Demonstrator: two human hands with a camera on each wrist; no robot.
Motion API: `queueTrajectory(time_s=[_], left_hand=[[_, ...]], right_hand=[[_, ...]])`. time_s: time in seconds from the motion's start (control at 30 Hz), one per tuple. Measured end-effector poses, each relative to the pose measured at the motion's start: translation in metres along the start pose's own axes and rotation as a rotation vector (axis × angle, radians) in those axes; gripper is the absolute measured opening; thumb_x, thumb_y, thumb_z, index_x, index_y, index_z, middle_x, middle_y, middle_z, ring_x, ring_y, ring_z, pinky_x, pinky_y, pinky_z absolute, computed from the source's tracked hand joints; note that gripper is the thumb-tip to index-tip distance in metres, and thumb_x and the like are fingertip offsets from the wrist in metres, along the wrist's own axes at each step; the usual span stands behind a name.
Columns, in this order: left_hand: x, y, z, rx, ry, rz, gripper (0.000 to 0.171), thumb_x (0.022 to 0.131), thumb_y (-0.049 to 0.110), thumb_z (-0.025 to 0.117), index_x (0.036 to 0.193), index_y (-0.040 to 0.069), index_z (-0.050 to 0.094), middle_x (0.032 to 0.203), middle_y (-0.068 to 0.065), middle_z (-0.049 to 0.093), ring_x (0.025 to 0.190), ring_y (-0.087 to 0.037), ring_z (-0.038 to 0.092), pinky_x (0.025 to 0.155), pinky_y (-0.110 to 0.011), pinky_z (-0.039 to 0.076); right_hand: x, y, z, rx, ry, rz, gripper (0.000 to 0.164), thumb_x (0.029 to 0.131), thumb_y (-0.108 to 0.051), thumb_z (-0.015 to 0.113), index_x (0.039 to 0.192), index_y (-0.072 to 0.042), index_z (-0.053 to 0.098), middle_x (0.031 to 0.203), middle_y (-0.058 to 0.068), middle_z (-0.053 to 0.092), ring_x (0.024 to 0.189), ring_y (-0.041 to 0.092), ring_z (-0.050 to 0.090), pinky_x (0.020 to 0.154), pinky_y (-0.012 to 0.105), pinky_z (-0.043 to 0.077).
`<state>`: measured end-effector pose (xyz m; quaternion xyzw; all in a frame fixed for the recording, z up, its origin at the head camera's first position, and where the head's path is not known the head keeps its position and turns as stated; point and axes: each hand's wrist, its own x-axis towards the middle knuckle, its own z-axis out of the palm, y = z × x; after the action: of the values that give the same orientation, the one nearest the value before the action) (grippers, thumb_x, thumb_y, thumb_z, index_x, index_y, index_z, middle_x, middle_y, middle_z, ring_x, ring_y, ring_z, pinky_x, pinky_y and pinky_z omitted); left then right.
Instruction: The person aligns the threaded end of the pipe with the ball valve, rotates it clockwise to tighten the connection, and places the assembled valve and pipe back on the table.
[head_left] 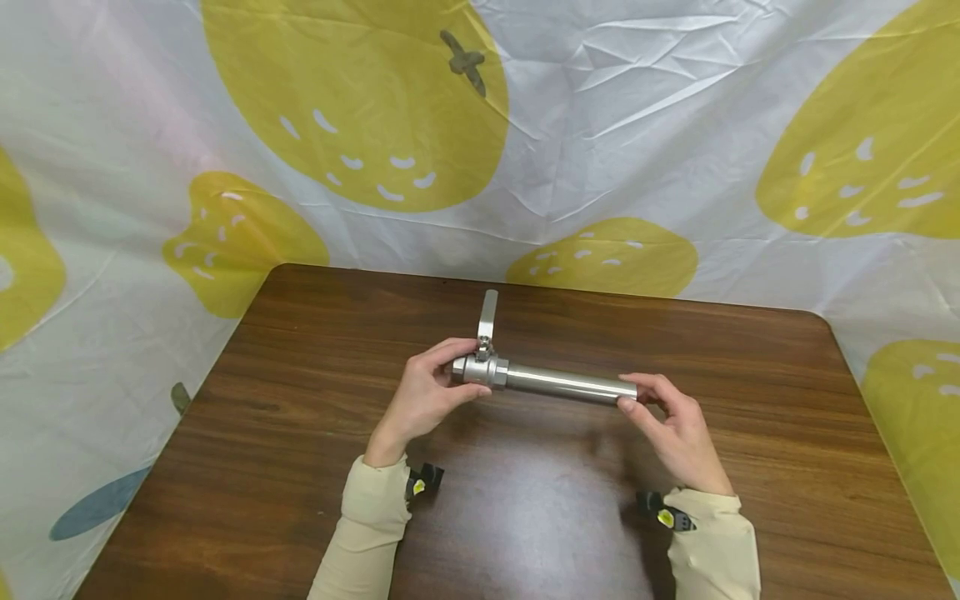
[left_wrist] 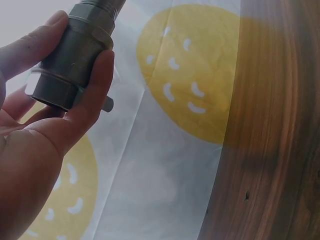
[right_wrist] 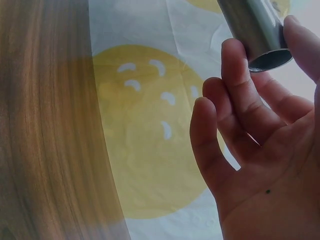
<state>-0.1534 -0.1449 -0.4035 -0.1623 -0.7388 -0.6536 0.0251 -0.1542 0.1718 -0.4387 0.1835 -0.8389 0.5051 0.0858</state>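
Note:
My left hand (head_left: 427, 393) grips a silver ball valve (head_left: 480, 370) between thumb and fingers. Its flat lever handle (head_left: 488, 314) points up toward the back of the table. A straight metal pipe (head_left: 566, 383) runs from the valve's hex end to the right, joined in one line with it. At the pipe's far end my right hand (head_left: 675, 425) pinches the tube between thumb and fingertips. Seen from the right wrist, the pipe (right_wrist: 255, 27) shows a hollow open end. In the left wrist view the valve body (left_wrist: 70, 62) lies between thumb and fingers, its hex end facing the palm.
A brown wood-grain table (head_left: 300, 333) with rounded back corners lies beneath both hands. White cloth (head_left: 570, 142) printed with yellow fruit hangs behind it and at both sides. Black wrist mounts (head_left: 425, 479) sit on the cream sleeves.

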Motion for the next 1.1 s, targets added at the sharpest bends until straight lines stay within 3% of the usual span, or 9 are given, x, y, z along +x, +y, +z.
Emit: queueTrajectory(time_s=[0.2, 0.37, 0.53, 0.87, 1.1], left_hand=[[0.001, -0.018, -0.001, -0.012, -0.001, 0.031, 0.055, 0.066, 0.0, 0.076, 0.117, -0.002, 0.055, 0.117, -0.012, 0.054, 0.1, -0.017, 0.052, 0.085, -0.02, 0.047], [0.0, -0.006, 0.0, 0.002, 0.0, 0.01, 0.054, 0.067, -0.003, 0.075, 0.117, -0.006, 0.054, 0.118, -0.015, 0.053, 0.099, -0.016, 0.052, 0.085, -0.02, 0.047], [0.0, 0.002, 0.0, 0.021, 0.008, -0.003, 0.054, 0.066, -0.007, 0.074, 0.117, -0.008, 0.053, 0.118, -0.018, 0.053, 0.099, -0.017, 0.052, 0.084, -0.019, 0.047], [0.0, 0.003, 0.0, 0.025, 0.017, -0.028, 0.055, 0.066, -0.007, 0.073, 0.117, -0.006, 0.054, 0.119, -0.016, 0.053, 0.097, -0.017, 0.052, 0.081, -0.02, 0.048], [0.0, 0.004, 0.0, 0.03, 0.019, -0.03, 0.055, 0.067, -0.006, 0.073, 0.118, -0.006, 0.054, 0.119, -0.016, 0.053, 0.096, -0.018, 0.052, 0.08, -0.024, 0.05]], right_hand=[[0.001, -0.011, 0.0, 0.031, 0.01, -0.014, 0.041, 0.075, 0.0, 0.069, 0.113, -0.004, 0.056, 0.084, -0.003, 0.06, 0.078, 0.006, 0.053, 0.072, 0.014, 0.042], [0.0, 0.003, 0.001, 0.046, 0.016, -0.051, 0.054, 0.065, 0.0, 0.077, 0.114, -0.005, 0.055, 0.083, -0.002, 0.059, 0.078, 0.008, 0.054, 0.074, 0.017, 0.044], [0.001, 0.005, 0.002, 0.056, 0.031, -0.119, 0.053, 0.062, 0.01, 0.075, 0.111, -0.001, 0.055, 0.082, -0.001, 0.061, 0.075, 0.009, 0.054, 0.072, 0.018, 0.045], [0.002, 0.008, 0.003, 0.053, 0.041, -0.153, 0.05, 0.064, 0.01, 0.074, 0.109, -0.002, 0.057, 0.082, -0.001, 0.06, 0.074, 0.009, 0.052, 0.069, 0.015, 0.043], [0.001, 0.006, 0.003, 0.034, 0.032, -0.102, 0.047, 0.066, 0.005, 0.075, 0.11, -0.001, 0.057, 0.083, -0.002, 0.059, 0.076, 0.007, 0.052, 0.069, 0.015, 0.043]])
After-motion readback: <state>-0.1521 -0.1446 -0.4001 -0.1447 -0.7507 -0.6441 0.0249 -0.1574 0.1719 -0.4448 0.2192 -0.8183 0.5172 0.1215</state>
